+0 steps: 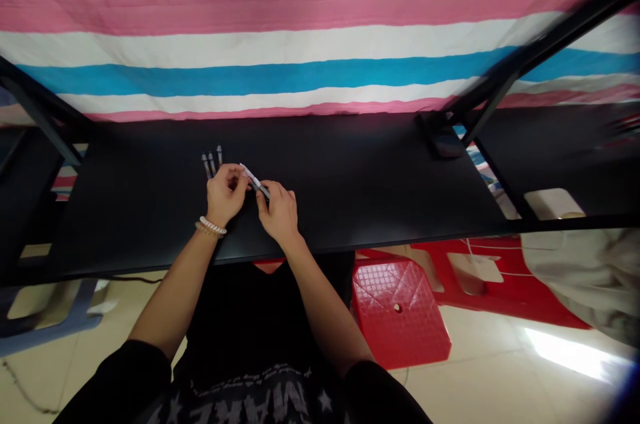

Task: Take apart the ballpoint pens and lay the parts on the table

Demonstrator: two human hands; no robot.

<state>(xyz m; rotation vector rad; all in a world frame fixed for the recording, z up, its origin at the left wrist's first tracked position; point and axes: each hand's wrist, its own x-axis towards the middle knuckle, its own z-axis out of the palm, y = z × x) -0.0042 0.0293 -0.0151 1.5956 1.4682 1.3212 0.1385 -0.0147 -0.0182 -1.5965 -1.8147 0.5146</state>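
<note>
A slim pen [254, 179], white at its upper-left end and grey toward the lower right, is held over the black table. My right hand [279, 211] is closed round its grey lower end. At the pen's upper-left part, the fingers of my left hand [225, 194] are pinched together; whether they grip the pen or a small part of it is too small to tell. Just beyond my left hand, three similar pens [211, 161] lie side by side on the table, their near ends partly hidden by that hand.
The black table [375, 177] has a striped cloth [300, 77] behind it and metal supports at both sides. A dark object [443, 137] sits at the back right. Below the front edge stands a red stool [400, 311].
</note>
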